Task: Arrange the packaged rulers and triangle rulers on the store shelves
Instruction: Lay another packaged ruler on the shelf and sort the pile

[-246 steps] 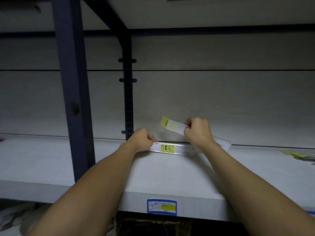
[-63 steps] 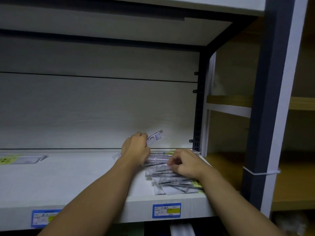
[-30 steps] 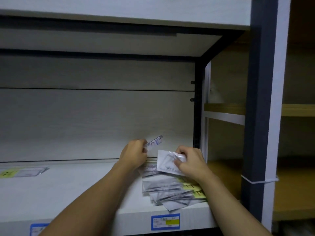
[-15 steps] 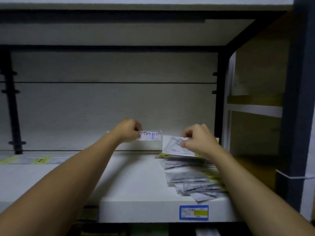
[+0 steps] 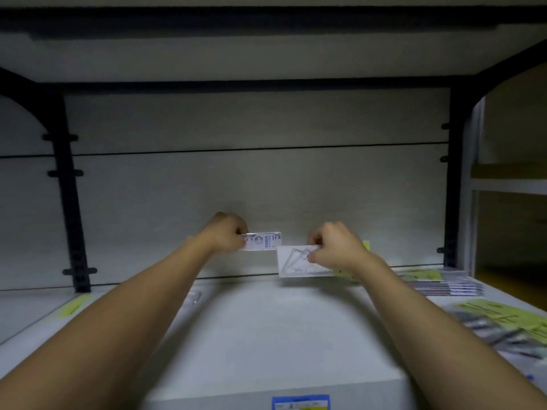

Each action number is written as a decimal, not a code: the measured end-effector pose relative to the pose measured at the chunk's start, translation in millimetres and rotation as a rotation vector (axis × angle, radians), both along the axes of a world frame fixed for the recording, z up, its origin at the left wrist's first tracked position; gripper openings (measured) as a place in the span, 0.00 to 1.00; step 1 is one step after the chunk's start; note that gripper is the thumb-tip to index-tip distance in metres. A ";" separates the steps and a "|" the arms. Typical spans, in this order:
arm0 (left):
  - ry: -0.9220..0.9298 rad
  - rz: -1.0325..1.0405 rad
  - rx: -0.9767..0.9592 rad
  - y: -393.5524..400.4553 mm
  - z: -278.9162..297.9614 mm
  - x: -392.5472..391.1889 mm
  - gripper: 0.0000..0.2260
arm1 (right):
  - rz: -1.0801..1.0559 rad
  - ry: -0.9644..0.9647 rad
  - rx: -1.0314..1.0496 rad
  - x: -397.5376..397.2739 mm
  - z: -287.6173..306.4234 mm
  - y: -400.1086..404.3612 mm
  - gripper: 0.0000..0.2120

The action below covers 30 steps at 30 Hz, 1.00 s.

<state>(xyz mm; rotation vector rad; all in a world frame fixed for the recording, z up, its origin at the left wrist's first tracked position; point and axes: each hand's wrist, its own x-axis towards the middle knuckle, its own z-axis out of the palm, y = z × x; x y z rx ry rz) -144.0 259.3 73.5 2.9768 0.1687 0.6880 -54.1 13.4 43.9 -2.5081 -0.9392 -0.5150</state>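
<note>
White shelf board (image 5: 266,335) runs under both my arms. At far left lies one yellow-labelled pack (image 5: 74,304). My left hand (image 5: 226,233) pinches one packaged ruler (image 5: 263,241); my right hand (image 5: 336,247) pinches one triangle ruler pack (image 5: 296,261) above the board. Right: one loose pile of packs (image 5: 503,324), uncountable.

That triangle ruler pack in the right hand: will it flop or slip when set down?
The triangle ruler pack probably stays stiff: it juts out flat from the right hand. Its glossy clear sleeve looks slippery, so it may slide on the smooth shelf. Likely light, since a pinch carries it.
</note>
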 end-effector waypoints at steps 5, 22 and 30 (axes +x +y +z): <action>-0.003 0.027 -0.028 28.3 -10.6 -1.7 0.07 | 0.108 0.207 -0.093 5.1 -22.7 30.1 0.07; 0.051 -0.013 0.001 43.7 -34.6 -7.2 0.08 | 0.092 -0.087 -0.253 18.6 -58.0 41.9 0.18; 0.043 0.038 -0.073 52.4 -31.1 -24.8 0.06 | 0.168 -0.327 0.044 22.6 -52.7 59.7 0.08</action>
